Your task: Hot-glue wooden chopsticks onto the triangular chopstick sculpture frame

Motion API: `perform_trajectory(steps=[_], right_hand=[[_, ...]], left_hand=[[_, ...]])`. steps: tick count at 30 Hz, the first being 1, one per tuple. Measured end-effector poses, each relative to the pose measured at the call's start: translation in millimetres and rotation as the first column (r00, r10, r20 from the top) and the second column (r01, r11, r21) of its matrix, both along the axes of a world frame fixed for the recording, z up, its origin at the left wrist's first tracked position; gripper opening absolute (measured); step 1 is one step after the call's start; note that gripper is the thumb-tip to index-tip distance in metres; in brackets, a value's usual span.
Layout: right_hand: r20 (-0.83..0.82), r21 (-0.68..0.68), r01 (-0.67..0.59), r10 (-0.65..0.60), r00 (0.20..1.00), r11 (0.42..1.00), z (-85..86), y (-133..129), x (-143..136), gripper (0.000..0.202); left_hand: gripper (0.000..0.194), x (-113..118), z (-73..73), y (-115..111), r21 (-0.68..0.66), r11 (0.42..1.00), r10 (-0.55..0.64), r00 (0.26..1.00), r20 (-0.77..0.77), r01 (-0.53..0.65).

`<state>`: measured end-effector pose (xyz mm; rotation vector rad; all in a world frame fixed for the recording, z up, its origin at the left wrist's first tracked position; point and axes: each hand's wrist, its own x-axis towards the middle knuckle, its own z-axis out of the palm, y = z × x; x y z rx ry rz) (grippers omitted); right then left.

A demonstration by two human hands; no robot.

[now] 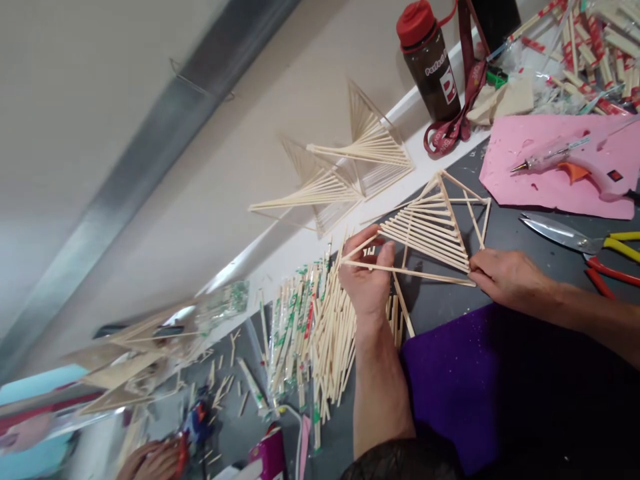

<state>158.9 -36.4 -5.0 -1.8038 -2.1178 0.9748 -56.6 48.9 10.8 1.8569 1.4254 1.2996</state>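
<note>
Pale wall (280, 100) fills the upper left, crossed at a slant by a grey metal strip (150, 157), and below it a dark grey desk (515, 235) carries the work. A frame of thin wooden sticks (430, 233), with one face filled by a fan of nearly parallel sticks, is held between two bare hands above the desk's near side; whether any part of it rests on the desk I cannot tell. The left hand (367, 280) has its grip closed around the frame's left corner, thumb and fingers on the sticks, while the right hand (510, 277) keeps a narrow pinch on the lower right corner. Beside the left hand lie a heap of loose sticks (333, 347) and a row of wrapped ones (293, 320). Beyond the frame, two similar stick models (370, 155) stand against the wall. Upper right, a glue gun (555, 159) lies on a pink sheet (500, 143), with open-handled shears (565, 233) just below it and a red-capped bottle (433, 77) near the wall. Another person's hand (155, 460) shows, blurred, at lower left.
</note>
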Motion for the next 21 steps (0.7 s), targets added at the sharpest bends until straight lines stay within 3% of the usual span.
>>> perform_trajectory(steps=[11, 16, 21], right_hand=[[-0.009, 0.121, 0.001, 0.000, 1.000, 0.993, -9.3, -3.0, -0.8, 0.022], [-0.016, 0.074, -0.004, 0.005, 1.000, 0.997, -4.4, -1.2, -0.2, 0.020], [0.010, 0.073, -0.023, 0.022, 1.000, 0.997, -3.0, 0.8, 2.0, 0.022]], left_hand=[[0.027, -1.1, -7.2, -0.7, 0.018, 0.993, 0.115, 0.992, 0.046, -0.116], [0.025, -2.8, -10.8, 1.2, 0.049, 0.991, 0.128, 0.991, -0.036, -0.126], [0.022, 2.2, -11.4, 1.7, 0.087, 0.985, 0.148, 0.989, -0.019, -0.146]])
